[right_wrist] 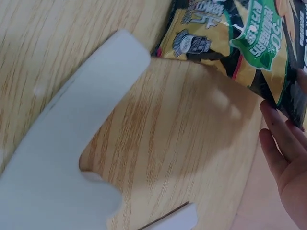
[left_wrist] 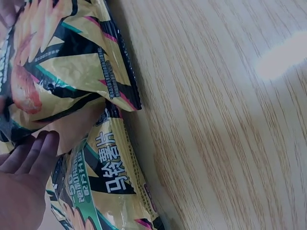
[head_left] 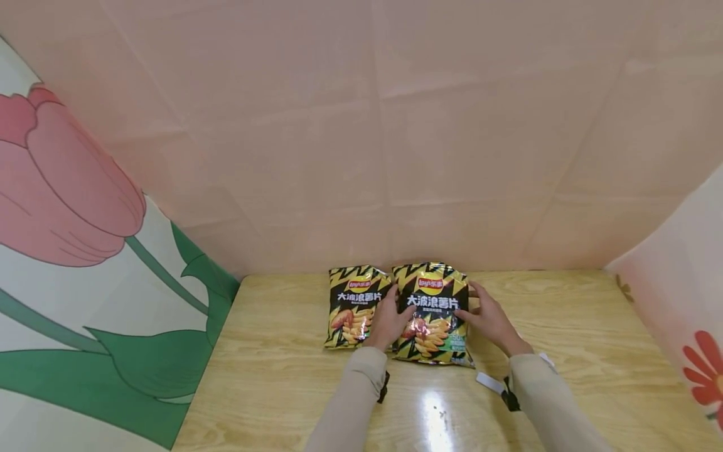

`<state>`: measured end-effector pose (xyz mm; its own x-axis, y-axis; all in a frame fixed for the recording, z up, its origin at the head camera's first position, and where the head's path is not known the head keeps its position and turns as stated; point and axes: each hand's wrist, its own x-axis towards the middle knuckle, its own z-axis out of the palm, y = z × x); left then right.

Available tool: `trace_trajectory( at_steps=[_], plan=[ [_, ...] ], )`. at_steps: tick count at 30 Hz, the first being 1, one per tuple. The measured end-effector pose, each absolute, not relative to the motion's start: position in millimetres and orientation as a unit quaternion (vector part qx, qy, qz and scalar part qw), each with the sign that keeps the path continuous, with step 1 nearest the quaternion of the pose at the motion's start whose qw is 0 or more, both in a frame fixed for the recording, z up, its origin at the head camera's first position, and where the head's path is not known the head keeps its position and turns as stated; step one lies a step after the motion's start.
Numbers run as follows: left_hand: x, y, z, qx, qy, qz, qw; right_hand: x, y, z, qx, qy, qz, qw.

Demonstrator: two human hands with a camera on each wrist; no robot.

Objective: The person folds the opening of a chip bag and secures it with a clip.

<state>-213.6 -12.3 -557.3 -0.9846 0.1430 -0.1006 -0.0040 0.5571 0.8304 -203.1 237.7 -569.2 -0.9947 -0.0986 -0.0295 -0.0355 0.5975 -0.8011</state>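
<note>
In the head view my two hands are at the sides of the right-hand black and yellow bag of potato chips [head_left: 429, 317]. My left hand [head_left: 390, 320] holds its left edge, the thumb on the front. My right hand [head_left: 492, 319] grips the right edge the same way. A matching chip bag [head_left: 351, 311] lies just left, partly covered by my left hand. In the left wrist view, fingers of the left hand [left_wrist: 24, 177] reach under the gripped bag, which is raised over the other. The right wrist view shows the right hand's fingers [right_wrist: 276, 129] behind the bag's edge.
The wooden table [head_left: 282, 389] meets a pink cloth backdrop [head_left: 384, 157] just behind the bags. A tulip-printed panel [head_left: 85, 188] stands left and a flower-printed one [head_left: 678, 301] right. A white plastic piece [right_wrist: 72, 115] sticks out near my right wrist.
</note>
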Motion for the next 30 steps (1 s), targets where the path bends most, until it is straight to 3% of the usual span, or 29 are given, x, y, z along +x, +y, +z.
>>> trace_trajectory(
  at_steps=[30],
  plan=[
    [-208,-21,-552,0.03,0.841,0.538,0.047,-193,234,-548,-0.015,0.891,-0.454,0.011]
  ],
)
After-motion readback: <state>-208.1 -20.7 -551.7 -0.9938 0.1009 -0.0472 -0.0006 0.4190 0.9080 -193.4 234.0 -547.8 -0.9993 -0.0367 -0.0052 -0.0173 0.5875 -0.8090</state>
